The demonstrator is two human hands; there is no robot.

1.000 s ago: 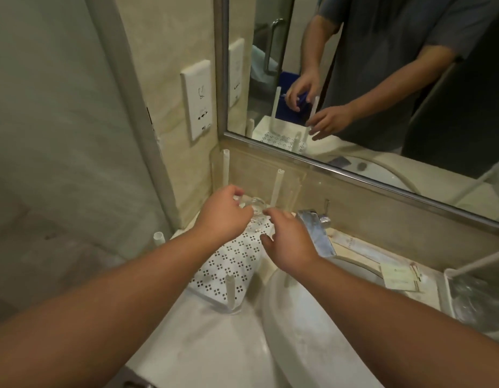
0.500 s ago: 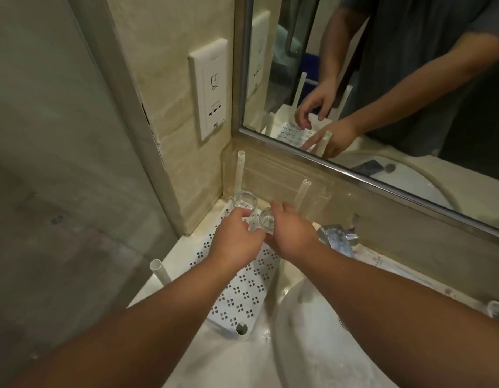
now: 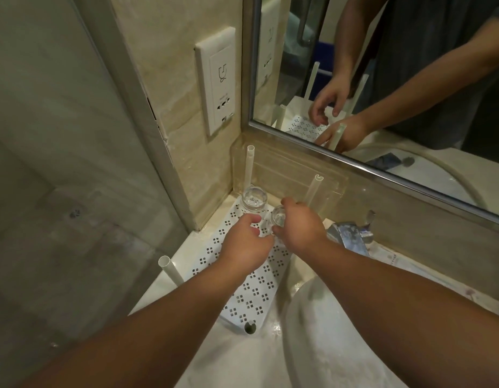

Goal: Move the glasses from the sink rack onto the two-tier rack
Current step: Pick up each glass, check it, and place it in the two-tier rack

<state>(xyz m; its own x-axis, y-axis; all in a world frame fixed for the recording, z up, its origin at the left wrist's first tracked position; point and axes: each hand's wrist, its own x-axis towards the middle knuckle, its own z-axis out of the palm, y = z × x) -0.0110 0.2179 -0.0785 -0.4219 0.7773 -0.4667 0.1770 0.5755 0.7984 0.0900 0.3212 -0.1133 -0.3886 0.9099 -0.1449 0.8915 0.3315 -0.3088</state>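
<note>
A white perforated rack shelf (image 3: 251,289) with upright white posts lies on the counter in the corner under the mirror. A clear glass (image 3: 253,201) stands upside down on its far corner, by the back-left post (image 3: 249,166). My left hand (image 3: 242,243) hovers just in front of this glass, fingers loosely curled and holding nothing. My right hand (image 3: 301,229) grips a second, smaller clear glass (image 3: 279,217), also upside down, right beside the first on the shelf. The sink rack is out of view.
A chrome tap (image 3: 352,236) stands just right of my right hand, above the white basin (image 3: 326,331). A wall socket (image 3: 217,79) sits above the rack. The mirror (image 3: 382,79) runs along the back. A glass partition (image 3: 60,163) closes the left side.
My left hand has let go of the corner glass and drawn back a little. My right hand has kept hold of the second glass beside it. The view has moved closer.
</note>
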